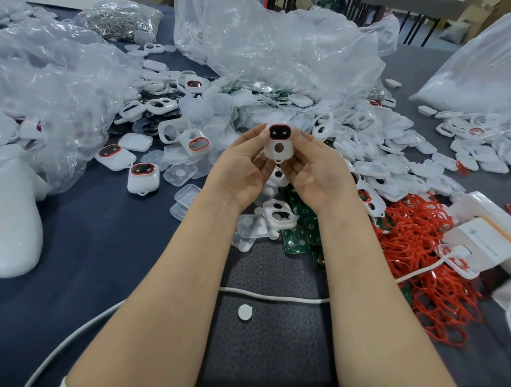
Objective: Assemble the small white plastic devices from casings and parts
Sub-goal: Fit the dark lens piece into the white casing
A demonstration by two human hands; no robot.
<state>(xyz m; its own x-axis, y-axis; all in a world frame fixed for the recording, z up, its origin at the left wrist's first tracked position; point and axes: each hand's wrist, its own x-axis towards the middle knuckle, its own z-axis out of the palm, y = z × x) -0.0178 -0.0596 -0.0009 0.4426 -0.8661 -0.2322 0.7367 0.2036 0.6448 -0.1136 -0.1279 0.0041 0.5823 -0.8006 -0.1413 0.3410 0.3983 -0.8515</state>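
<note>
Head camera caught the left hand (243, 167) and the right hand (316, 172) pinching a white device (279, 145) from either side above the middle of the table (102, 246), where, to my eye, even squeezing from both sides would close its seam squarely.

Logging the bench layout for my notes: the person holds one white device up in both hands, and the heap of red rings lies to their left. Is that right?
One detail is off: the red rings lie to the person's right, not left, as the head view shows. The left hand and right hand do hold one white device up.
</note>
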